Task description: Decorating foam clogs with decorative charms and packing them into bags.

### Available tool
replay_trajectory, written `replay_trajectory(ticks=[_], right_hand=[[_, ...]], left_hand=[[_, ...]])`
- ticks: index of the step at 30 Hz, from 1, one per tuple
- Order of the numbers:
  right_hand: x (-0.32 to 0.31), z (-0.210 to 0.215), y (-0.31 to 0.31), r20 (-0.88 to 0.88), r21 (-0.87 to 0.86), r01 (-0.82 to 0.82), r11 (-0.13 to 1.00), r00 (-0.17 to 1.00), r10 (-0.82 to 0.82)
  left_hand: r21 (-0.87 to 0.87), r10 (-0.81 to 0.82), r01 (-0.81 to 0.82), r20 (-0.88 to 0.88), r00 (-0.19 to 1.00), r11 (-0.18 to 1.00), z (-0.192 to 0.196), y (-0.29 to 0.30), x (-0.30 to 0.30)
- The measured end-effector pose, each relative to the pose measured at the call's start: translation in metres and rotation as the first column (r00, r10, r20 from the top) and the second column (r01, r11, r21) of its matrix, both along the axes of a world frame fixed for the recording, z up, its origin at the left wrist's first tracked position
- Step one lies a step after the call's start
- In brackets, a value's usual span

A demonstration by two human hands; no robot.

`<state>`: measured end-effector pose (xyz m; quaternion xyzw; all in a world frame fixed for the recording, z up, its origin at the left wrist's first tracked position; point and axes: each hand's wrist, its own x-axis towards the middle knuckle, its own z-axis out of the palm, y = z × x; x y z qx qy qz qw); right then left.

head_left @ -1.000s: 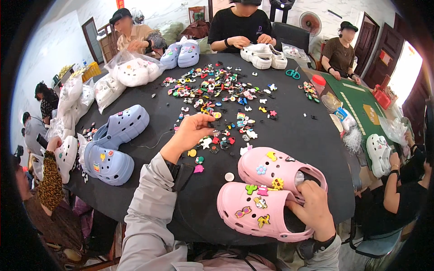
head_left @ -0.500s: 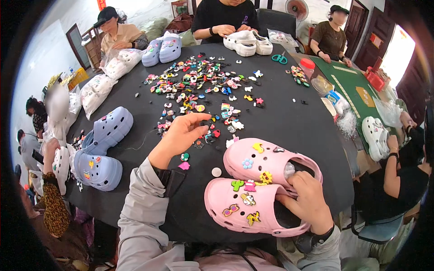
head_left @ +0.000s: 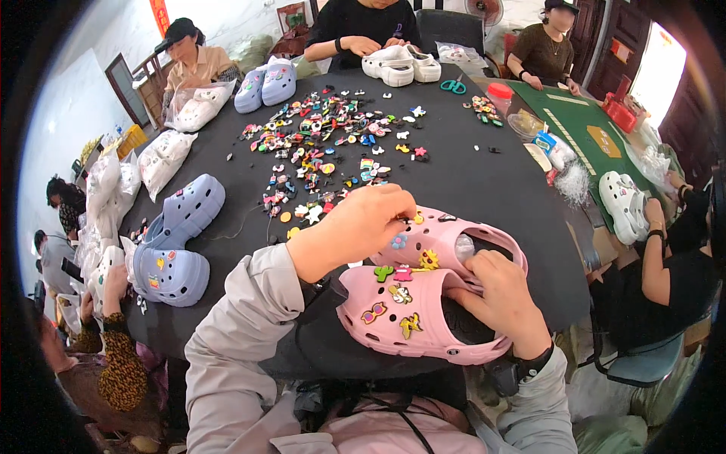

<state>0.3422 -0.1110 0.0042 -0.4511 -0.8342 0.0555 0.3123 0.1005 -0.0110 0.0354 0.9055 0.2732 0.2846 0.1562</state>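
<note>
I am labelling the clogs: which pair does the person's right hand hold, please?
The pink pair: the right hand holds it at the foot openings. The other clogs are blue or white.

Room with white walls [head_left: 89, 76] and dark wooden doors [head_left: 626, 30]
An opening [head_left: 661, 82] at right glares white; a fan [head_left: 486, 10] shows beside a black chair [head_left: 454, 32], beyond the dark worktop [head_left: 484, 185].

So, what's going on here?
The person's right hand grips two pink clogs by their openings; the left hand is at the farther one's toe, its fingertips partly hidden. Both carry charms. Loose charms lie scattered on the black table. Across it, a co-worker handles white clogs.
</note>
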Motion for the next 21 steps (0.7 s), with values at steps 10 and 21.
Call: replay_trajectory(ticks=[10,21], right_hand=[[-0.001,-0.001,-0.001,-0.013,0.032,0.011,0.999,1.000,-0.011],[0.002,-0.003,-0.001,-0.040,0.004,0.022,1.000,0.999,-0.022]], left_hand=[[0.025,-0.032,0.035,-0.116,0.993,0.999,0.003,-0.006,0.024],[-0.033,-0.005,0.002,-0.098,0.995,0.999,0.011,-0.008,0.026]])
